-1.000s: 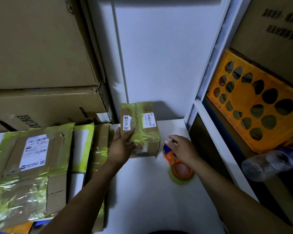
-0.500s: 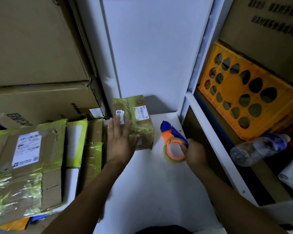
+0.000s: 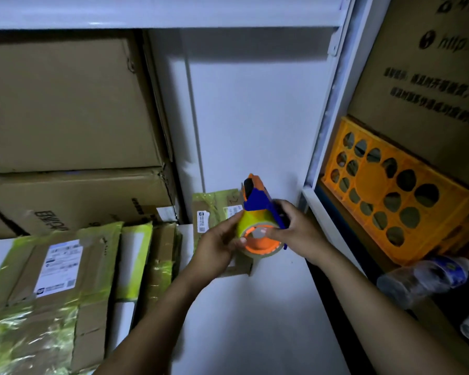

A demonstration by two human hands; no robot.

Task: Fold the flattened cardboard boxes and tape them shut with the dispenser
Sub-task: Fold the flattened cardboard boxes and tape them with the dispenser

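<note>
An orange and blue tape dispenser (image 3: 257, 212) with a yellowish tape roll is held up in front of me. My right hand (image 3: 295, 231) grips its blue handle side. My left hand (image 3: 217, 244) holds the roll from the left, fingers on its edge. Behind the hands a small cardboard box (image 3: 214, 209) wrapped in yellow-green tape stands on the white table (image 3: 255, 320) against the wall, partly hidden. A larger taped box (image 3: 52, 288) with a white label lies at the left.
Big cardboard cartons (image 3: 65, 104) are stacked at the back left. More taped parcels (image 3: 146, 261) lie between them and my arm. An orange plastic crate (image 3: 395, 196) and a plastic bottle (image 3: 425, 277) sit on the shelf at the right, past a white frame (image 3: 322, 131).
My right hand lifted the dispenser off the table. My left hand left the small box and took hold of the tape roll. The view tilted upward.
</note>
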